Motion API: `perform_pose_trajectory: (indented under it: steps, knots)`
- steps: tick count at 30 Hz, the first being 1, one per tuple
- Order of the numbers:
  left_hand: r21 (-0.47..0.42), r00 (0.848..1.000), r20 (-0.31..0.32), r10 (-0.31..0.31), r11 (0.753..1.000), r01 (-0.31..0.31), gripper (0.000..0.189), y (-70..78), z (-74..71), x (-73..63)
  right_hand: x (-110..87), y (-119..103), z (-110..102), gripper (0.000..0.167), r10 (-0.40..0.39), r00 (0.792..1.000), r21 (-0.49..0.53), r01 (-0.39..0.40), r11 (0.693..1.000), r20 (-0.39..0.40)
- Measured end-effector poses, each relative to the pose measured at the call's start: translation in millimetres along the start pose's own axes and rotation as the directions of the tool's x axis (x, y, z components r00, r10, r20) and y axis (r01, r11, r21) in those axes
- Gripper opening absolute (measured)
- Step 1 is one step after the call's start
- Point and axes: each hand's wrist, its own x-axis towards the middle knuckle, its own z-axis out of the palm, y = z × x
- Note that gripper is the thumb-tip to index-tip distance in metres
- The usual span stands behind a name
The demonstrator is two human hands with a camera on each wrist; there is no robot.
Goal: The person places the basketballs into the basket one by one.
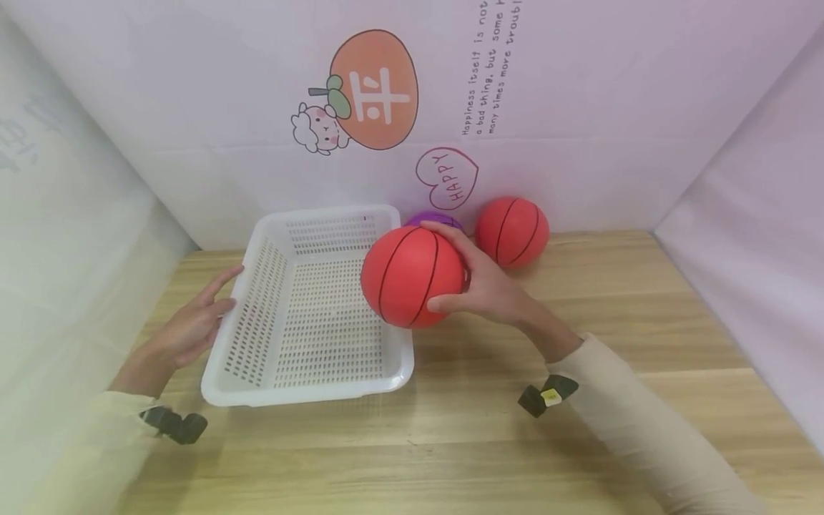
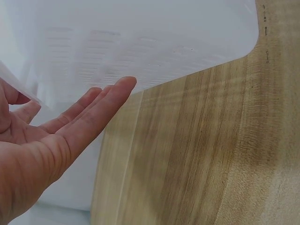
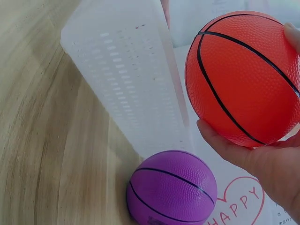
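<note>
My right hand (image 1: 489, 286) holds a red toy basketball (image 1: 412, 279) with black lines, fingers over its top and thumb on the near side. The ball is raised over the right rim of a white perforated plastic basket (image 1: 219, 386), which has nothing in it. At the basket's left rim, my left hand (image 1: 193, 325) touches the edge. Several of its fingers (image 2: 101, 110) stretch out straight beside the basket wall in the left wrist view. A purple ball (image 3: 171, 187) sits just right of the basket, partly hidden in the head view by the held ball.
Another red ball (image 1: 513, 232) rests at the back of the wooden table (image 1: 579, 307), close to the white printed backdrop (image 1: 579, 107). White cloth sides (image 1: 71, 214) enclose the table at left and right.
</note>
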Motion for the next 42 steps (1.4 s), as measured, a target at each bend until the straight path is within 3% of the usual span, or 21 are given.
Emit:
perform_pose_trajectory:
  steps: [10, 19, 31, 42]
  knots:
    - [-0.004, 1.000, 0.003, 0.003, 1.000, -0.003, 0.061, 0.2, -1.0, -0.3, 5.2, -4, 11, 0.095, 0.016, 0.999, 0.030, -0.017, 0.999, 0.037]
    - [0.012, 1.000, -0.007, -0.012, 1.000, 0.012, 0.062, 1.2, 0.0, -0.1, 13.1, -12, 21, 0.099, 0.053, 0.995, -0.025, -0.051, 0.998, 0.087]
    - [0.002, 1.000, -0.007, -0.023, 1.000, 0.023, 0.061, 3.2, 0.7, 0.6, 22.8, -11, 38, 0.099, -0.012, 0.988, 0.048, 0.004, 0.999, 0.154]
    - [-0.019, 1.000, -0.008, -0.029, 0.999, 0.029, 0.060, 3.0, 0.5, 0.2, 36.1, -14, 51, 0.096, -0.111, 0.968, 0.028, 0.107, 0.994, 0.224]
